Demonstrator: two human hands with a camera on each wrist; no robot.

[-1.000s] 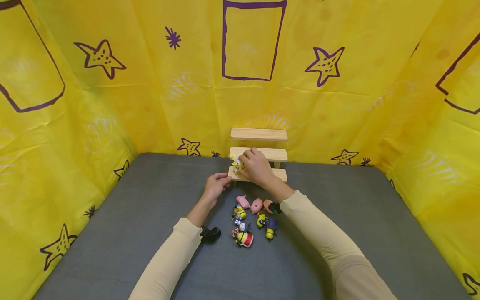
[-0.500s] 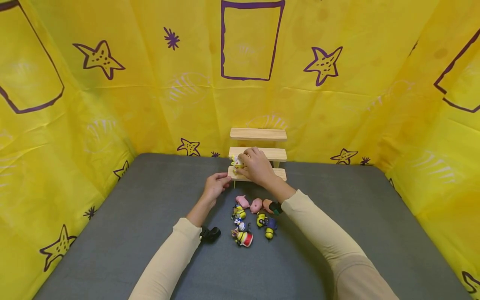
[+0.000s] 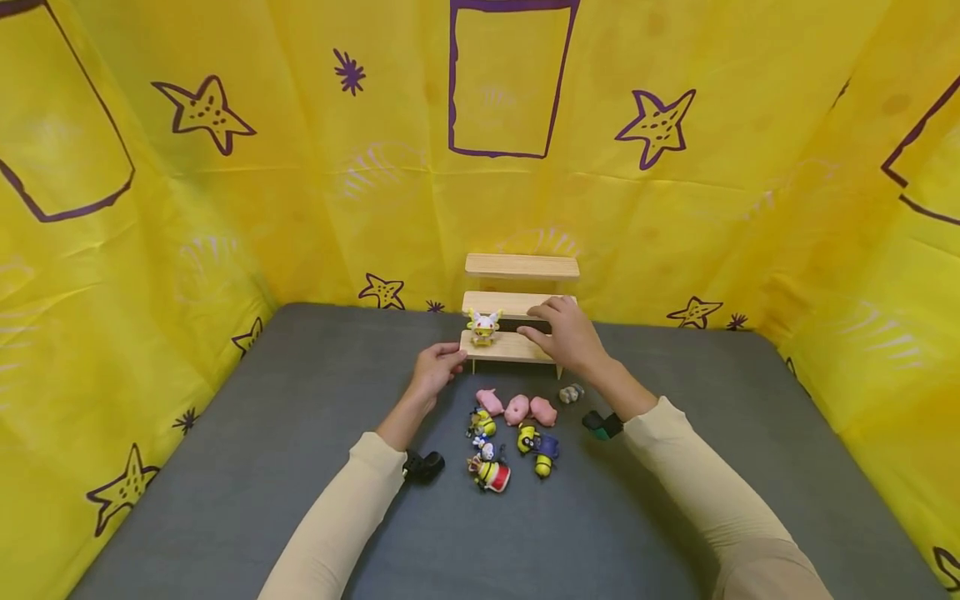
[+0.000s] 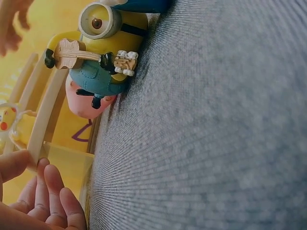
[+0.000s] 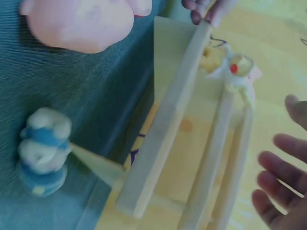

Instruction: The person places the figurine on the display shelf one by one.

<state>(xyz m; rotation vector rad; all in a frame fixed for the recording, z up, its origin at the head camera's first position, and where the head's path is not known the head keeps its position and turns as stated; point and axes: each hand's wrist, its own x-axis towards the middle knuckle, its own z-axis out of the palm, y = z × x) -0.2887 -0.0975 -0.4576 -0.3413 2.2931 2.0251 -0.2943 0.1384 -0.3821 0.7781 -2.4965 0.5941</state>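
Evidently the placing step: white-hooded Pikachu figurine (image 3: 483, 330) stands near the left end of the lowest wooden shelf (image 3: 521, 347). Left hand (image 3: 435, 372) pinches that shelf's left edge; right hand (image 3: 574, 337) empty, fingers parted, contact with middle shelf (image 3: 495, 302) unclear. Next move likely calls for grasping another toy, perhaps a pink pig (image 3: 517, 409).

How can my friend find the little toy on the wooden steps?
Look at the back of the grey table for the three-step wooden rack. On its lowest step, by the person's left hand, is a small yellow-and-white figure. It's the only toy on the rack; the other toys are on the table.
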